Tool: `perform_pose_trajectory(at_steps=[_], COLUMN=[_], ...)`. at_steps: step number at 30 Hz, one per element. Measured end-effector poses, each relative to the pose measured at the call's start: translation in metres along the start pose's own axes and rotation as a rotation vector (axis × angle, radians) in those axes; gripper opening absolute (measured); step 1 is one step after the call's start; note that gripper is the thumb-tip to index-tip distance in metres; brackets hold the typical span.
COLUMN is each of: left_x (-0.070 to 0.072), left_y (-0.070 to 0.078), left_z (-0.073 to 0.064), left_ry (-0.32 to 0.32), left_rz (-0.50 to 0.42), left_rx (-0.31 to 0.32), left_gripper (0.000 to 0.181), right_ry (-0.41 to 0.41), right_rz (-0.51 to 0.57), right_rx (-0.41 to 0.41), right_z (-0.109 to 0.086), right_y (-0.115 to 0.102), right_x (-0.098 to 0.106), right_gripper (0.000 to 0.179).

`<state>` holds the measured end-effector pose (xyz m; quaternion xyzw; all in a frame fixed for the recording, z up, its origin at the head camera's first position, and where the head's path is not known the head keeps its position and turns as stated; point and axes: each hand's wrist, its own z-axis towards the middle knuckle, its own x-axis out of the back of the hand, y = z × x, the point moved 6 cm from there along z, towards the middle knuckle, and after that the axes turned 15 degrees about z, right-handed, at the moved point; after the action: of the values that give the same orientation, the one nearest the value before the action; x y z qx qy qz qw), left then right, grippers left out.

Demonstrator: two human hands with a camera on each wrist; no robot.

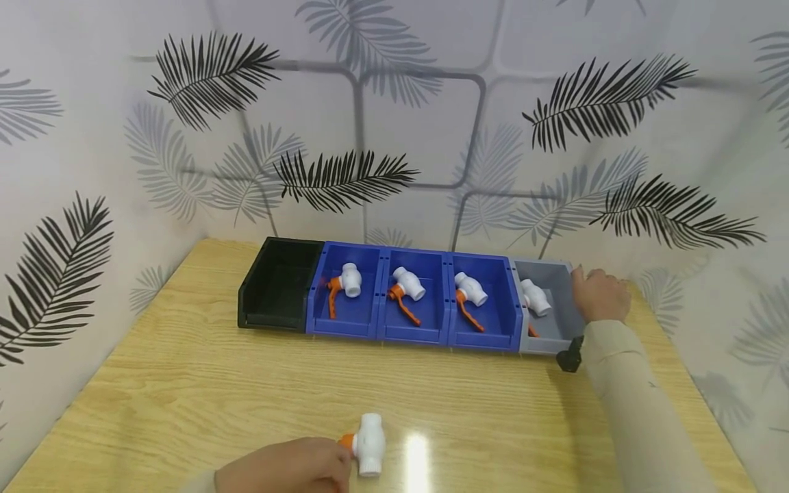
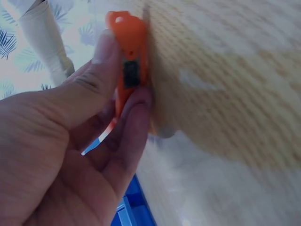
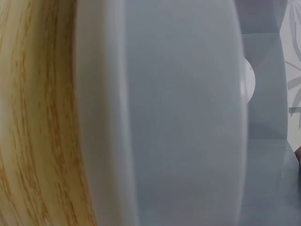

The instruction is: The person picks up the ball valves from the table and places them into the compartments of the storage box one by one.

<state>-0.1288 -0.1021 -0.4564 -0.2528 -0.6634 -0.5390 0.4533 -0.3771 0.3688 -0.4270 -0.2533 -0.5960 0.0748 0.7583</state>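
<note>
My left hand [image 1: 292,467] pinches the orange handle [image 2: 129,40] of a white ball valve [image 1: 370,445] between thumb and fingers, low at the front of the wooden table. The valve's white body sticks out to the right of my fingers. At the far right end of a row of bins, my right hand [image 1: 600,294] grips the right wall of a grey bin [image 1: 557,327]. Inside that bin lies another white ball valve [image 1: 535,298] with an orange handle. The right wrist view is mostly filled by the bin's grey front wall [image 3: 183,113]; my right fingers are largely hidden there.
Left of the grey bin stand three blue bins [image 1: 345,327], each containing a white valve with an orange handle. A black bin [image 1: 271,319] ends the row at the left. The wooden table [image 1: 203,383] meets a leaf-patterned wall covering [image 1: 419,137] behind the bins.
</note>
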Motion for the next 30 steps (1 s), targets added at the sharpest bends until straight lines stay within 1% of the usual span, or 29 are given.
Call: perform_pose_trajectory(at_steps=[3, 5, 8, 16, 19, 21, 23, 27, 29, 30], left_x=[-0.003, -0.006, -0.008, -0.004, -0.003, -0.001, 0.002, 0.011, 0.013, 0.013], left_y=[-0.001, -0.002, -0.003, 0.001, 0.002, 0.003, 0.005, 0.009, 0.009, 0.008], left_z=[0.002, 0.003, 0.004, 0.003, 0.003, 0.003, 0.003, 0.003, 0.003, 0.002], left_ry=[-0.005, -0.018, -0.026, 0.008, 0.017, 0.021, 0.038, 0.092, 0.124, 0.127], left_rz=[0.044, 0.071, 0.121, 0.161, 0.166, 0.158, 0.164, 0.217, 0.253, 0.259], left_rx=[0.001, 0.005, -0.002, -0.024, -0.017, 0.007, 0.018, 0.017, 0.003, 0.010], left_gripper=[0.012, 0.012, 0.011, 0.010, 0.009, 0.008, 0.007, 0.006, 0.007, 0.008], right_ry=[-0.005, -0.014, -0.017, -0.026, -0.023, -0.020, -0.019, -0.020, -0.022, -0.022], right_rz=[-0.003, -0.002, 0.000, 0.009, 0.007, 0.005, 0.003, -0.001, -0.003, -0.005], right_rx=[0.007, 0.008, 0.004, -0.011, -0.011, -0.014, -0.017, -0.020, -0.022, -0.023], right_z=[-0.001, -0.001, -0.002, -0.001, -0.001, 0.000, 0.000, 0.000, -0.001, -0.001], right_y=[0.000, 0.000, 0.001, 0.000, 0.000, 0.000, 0.000, 0.000, 0.000, -0.001], right_x=[-0.001, -0.002, -0.002, 0.000, 0.000, 0.000, 0.000, -0.001, 0.000, 0.000], right_gripper=[0.068, 0.069, 0.070, 0.074, 0.074, 0.074, 0.074, 0.074, 0.074, 0.074])
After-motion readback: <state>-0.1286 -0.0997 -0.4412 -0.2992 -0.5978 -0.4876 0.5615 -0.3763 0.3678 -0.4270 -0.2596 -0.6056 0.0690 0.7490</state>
